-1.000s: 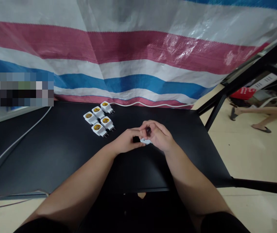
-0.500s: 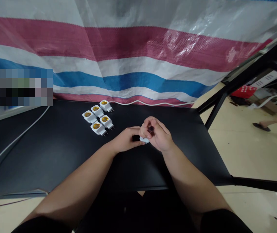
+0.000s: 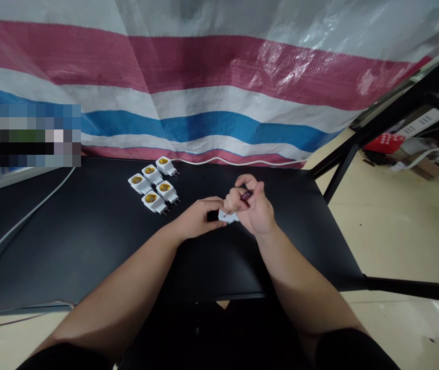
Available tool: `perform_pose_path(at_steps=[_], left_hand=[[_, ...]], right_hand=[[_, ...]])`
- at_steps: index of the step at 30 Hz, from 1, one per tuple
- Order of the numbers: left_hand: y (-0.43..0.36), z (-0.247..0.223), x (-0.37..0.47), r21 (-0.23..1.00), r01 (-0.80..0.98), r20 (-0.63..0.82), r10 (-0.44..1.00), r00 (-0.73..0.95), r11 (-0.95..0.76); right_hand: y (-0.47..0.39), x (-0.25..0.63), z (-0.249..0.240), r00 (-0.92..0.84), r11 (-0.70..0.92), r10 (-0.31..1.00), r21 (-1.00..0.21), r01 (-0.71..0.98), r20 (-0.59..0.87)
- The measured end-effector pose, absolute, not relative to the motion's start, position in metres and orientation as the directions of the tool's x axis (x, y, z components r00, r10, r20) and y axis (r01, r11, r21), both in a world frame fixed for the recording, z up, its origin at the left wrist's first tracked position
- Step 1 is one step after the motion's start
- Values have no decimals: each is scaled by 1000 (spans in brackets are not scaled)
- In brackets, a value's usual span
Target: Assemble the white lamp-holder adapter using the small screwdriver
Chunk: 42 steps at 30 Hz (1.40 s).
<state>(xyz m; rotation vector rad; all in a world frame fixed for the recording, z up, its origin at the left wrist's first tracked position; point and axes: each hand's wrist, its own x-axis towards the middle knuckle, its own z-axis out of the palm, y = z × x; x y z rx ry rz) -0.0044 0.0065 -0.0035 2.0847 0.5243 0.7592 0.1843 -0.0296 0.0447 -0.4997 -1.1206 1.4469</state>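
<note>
Between finger and thumb my left hand point(image 3: 202, 218) grips a white plug piece point(image 3: 227, 216) low over the black table. My right hand point(image 3: 255, 208) is curled round a dark reddish handle point(image 3: 246, 196), its thumb raised off it; the tool's far end is hidden behind the fingers. The right fingers are right over the white piece and cover part of it. To the left, several white plug units with round yellow centres, among them a front one point(image 3: 151, 199), lie grouped on the table with their metal pins pointing right.
A white cable point(image 3: 219, 160) runs along the back edge of the black table point(image 3: 99, 241), below a striped plastic sheet point(image 3: 204, 61). Black metal frame bars point(image 3: 342, 167) stand at the right. Another cable point(image 3: 22, 222) crosses the left side.
My right hand has loosened and turned, with its thumb lifted away from the handle. More of the white piece shows in my left hand. The view has shifted slightly.
</note>
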Motion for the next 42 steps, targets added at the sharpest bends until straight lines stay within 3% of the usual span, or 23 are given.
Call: perform_pose_path(at_steps=[6,17,22,26,36,42], left_hand=[[9,0,-10,788,189,319,651,689,-586],[11,1,-12,785,220,293,661,691,-579],[13,-1,-12,806,242,253,685,683,-540],[13,-2,-13,828,254,212,698,684,-501],[16,0,-14,838,221,222,683,696,-498],[14,2,-12,838,229,216,687,694,-495]], right_hand=[[-20,196,51,-36,244,952,-824,-511,303],[-16,193,34,-96,263,937,-859,-438,336],[-17,195,24,65,548,837,-829,-114,544],[-19,198,23,181,583,793,-811,52,582],[-13,210,18,-6,410,907,-885,-219,422],[-17,202,16,-49,410,893,-856,-314,446]])
